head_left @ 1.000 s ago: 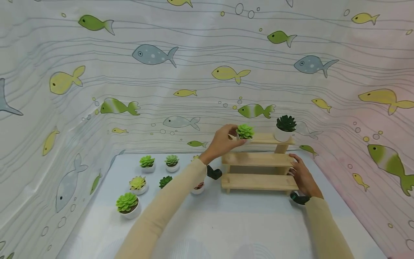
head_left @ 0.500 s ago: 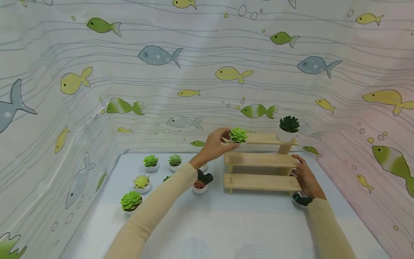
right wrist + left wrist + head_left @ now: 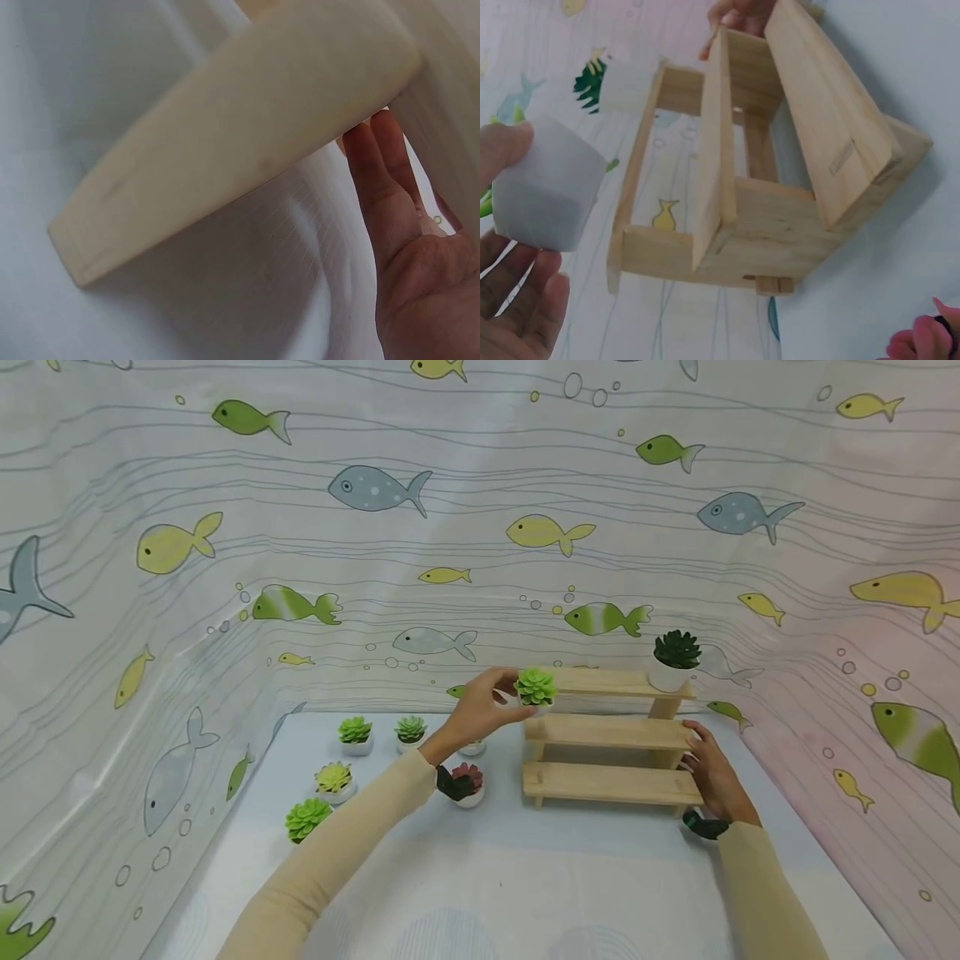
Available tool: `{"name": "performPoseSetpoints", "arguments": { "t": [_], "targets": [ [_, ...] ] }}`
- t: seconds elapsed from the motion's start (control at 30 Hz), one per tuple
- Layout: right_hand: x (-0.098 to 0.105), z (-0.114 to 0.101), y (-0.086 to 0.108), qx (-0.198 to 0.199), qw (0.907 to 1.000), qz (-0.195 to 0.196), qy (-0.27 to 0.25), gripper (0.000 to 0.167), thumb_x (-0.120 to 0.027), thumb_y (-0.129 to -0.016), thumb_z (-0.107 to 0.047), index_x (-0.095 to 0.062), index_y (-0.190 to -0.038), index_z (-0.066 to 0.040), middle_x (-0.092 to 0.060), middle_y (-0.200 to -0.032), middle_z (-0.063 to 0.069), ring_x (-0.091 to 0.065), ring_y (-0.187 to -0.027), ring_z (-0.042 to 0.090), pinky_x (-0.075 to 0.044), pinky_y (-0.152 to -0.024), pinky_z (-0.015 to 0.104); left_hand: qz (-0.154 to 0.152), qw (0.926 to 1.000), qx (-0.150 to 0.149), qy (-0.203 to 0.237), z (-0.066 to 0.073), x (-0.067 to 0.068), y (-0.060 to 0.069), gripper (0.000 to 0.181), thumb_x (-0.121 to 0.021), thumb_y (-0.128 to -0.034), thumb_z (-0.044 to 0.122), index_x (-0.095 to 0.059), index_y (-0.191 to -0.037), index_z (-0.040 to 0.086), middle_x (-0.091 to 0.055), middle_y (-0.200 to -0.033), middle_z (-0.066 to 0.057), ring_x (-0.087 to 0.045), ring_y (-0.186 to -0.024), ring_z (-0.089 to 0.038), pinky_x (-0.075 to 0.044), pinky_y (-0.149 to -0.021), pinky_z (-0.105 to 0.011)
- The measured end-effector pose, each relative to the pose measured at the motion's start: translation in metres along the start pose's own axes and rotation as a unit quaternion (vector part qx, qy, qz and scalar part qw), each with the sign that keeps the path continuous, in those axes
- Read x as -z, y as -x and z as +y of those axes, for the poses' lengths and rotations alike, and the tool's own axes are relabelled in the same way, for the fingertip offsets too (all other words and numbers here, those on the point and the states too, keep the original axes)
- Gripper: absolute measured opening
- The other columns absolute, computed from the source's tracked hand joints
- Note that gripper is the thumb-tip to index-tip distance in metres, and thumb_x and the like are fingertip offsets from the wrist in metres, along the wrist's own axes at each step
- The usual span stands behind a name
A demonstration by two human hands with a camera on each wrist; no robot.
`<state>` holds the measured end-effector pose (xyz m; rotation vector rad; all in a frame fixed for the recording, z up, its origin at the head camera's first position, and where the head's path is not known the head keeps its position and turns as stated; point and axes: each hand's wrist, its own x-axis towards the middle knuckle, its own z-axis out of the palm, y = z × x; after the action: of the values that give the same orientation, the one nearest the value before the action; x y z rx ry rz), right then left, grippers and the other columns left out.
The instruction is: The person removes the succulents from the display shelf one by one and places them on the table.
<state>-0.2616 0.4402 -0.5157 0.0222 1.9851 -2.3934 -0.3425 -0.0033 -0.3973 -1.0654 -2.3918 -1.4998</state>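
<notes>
My left hand pinches a bright green potted succulent in front of the left end of the shelf's top tier. In the left wrist view its white pot hangs apart from the wood, between thumb and fingers. A three-tier wooden shelf stands on the table. At its right side my right hand grips the frame near the middle tier; part of those fingers is hidden behind the wood. A dark green succulent in a white pot sits at the top tier's right end.
Several potted succulents stand left of the shelf, among them a light green one, a yellow-green one and a red one partly behind my left wrist. My left sleeve covers part of that area. Fish-patterned cloth rises behind the table.
My left hand has moved left and slightly down with the green succulent, away from over the top tier. My right hand stays at the shelf's side. The head view has shifted a little.
</notes>
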Motion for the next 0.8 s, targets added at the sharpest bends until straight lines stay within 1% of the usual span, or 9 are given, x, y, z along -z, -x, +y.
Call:
{"name": "performPoseSetpoints", "arguments": {
  "t": [0.07,0.17,0.3,0.4,0.57,0.8],
  "targets": [
    [0.002,0.003,-0.001,-0.005,1.0,0.005,0.006,0.038,-0.039,-0.113,-0.029,-0.028,-0.148,-0.04,-0.042,-0.137,-0.008,-0.05,-0.118,0.013,-0.052,-0.087,0.029,-0.001,1.0,0.007,0.003,-0.001,0.002,0.005,0.063,-0.085,-0.0872,0.034,-0.059,-0.137,0.006,-0.063,-0.123,-0.006,-0.063,-0.109,-0.025,-0.056,-0.092,-0.044],
    [0.005,0.007,-0.004,-0.006,0.9999,0.008,0.01,0.04,-0.039,-0.113,-0.03,-0.026,-0.15,-0.04,-0.041,-0.139,-0.008,-0.049,-0.119,0.013,-0.052,-0.087,0.028,-0.001,0.9999,0.017,-0.001,-0.003,0.005,0.012,0.065,-0.085,-0.0868,0.035,-0.059,-0.138,0.006,-0.063,-0.124,-0.005,-0.063,-0.11,-0.025,-0.055,-0.091,-0.039],
    [0.005,0.007,-0.004,0.0,0.9999,0.007,0.009,0.04,-0.039,-0.113,-0.029,-0.026,-0.15,-0.039,-0.042,-0.137,-0.008,-0.05,-0.117,0.013,-0.052,-0.087,0.028,0.002,0.9997,0.023,-0.013,-0.005,0.011,0.021,0.066,-0.085,-0.0866,0.038,-0.059,-0.139,0.007,-0.063,-0.125,-0.004,-0.064,-0.109,-0.022,-0.055,-0.09,-0.035],
    [0.003,0.004,-0.003,-0.001,0.9999,0.009,0.009,0.039,-0.038,-0.113,-0.029,-0.027,-0.149,-0.04,-0.042,-0.136,-0.008,-0.05,-0.116,0.015,-0.052,-0.087,0.028,0.002,0.9996,0.024,-0.014,-0.006,0.016,0.028,0.065,-0.085,-0.0873,0.038,-0.058,-0.139,0.008,-0.063,-0.125,-0.005,-0.064,-0.11,-0.024,-0.055,-0.092,-0.037],
    [0.004,0.004,-0.004,-0.006,0.9999,0.008,0.01,0.042,-0.039,-0.113,-0.03,-0.024,-0.151,-0.039,-0.04,-0.137,-0.008,-0.048,-0.117,0.015,-0.051,-0.087,0.028,0.0,0.9997,0.024,-0.008,-0.006,0.024,0.041,0.065,-0.085,-0.087,0.035,-0.058,-0.138,0.007,-0.063,-0.125,-0.007,-0.064,-0.112,-0.033,-0.055,-0.092,-0.043],
    [0.008,0.005,-0.003,-0.01,0.9998,0.004,0.019,0.042,-0.038,-0.113,-0.032,-0.023,-0.152,-0.041,-0.038,-0.139,-0.009,-0.047,-0.12,0.014,-0.052,-0.086,0.027,0.003,0.9999,0.012,-0.009,-0.004,0.028,0.061,0.06,-0.086,-0.0869,0.032,-0.06,-0.135,0.006,-0.064,-0.124,-0.007,-0.064,-0.11,-0.032,-0.055,-0.092,-0.046]
  ]
}}
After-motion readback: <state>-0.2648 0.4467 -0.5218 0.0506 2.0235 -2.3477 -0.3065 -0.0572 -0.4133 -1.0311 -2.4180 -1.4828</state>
